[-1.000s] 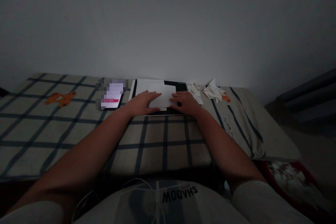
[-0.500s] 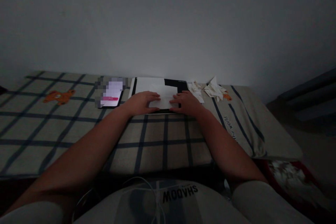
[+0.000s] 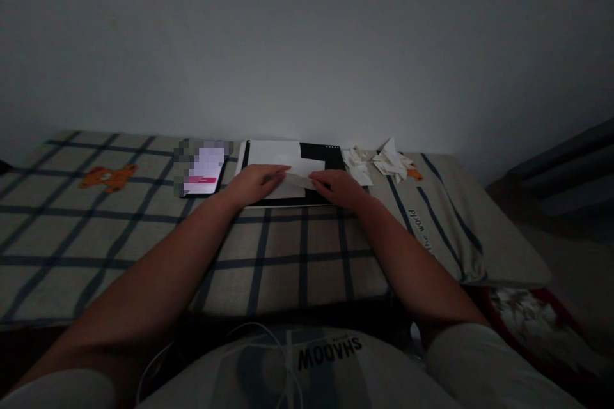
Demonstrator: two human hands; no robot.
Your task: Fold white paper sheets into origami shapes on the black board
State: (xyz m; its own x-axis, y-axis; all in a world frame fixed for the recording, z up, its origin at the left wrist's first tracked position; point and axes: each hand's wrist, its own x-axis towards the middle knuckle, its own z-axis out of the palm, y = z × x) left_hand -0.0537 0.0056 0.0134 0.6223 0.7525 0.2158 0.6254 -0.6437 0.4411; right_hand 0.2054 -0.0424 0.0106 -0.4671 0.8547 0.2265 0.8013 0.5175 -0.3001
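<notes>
Between my two hands a small piece of thin white paper (image 3: 298,181) is held just over a flat black-and-white board or book (image 3: 316,151). My left hand (image 3: 258,183) pinches the paper's left end with thumb and fingers. On the other side my right hand (image 3: 334,186) is closed on its right end. Beneath the paper, white sheets (image 3: 273,151) cover much of the board's black surface. Dim light hides the exact folds of the paper.
A phone (image 3: 207,169) with a lit screen lies left of the board. Crumpled and folded papers (image 3: 393,161) lie to the right. Plaid cloth (image 3: 283,255) covers the table against a wall (image 3: 307,45). A red container with white scraps (image 3: 522,313) stands at lower right.
My fingers were spread flat on the white paper; now both hands pinch its ends and lift it slightly off the board. Phone and crumpled papers have stayed put.
</notes>
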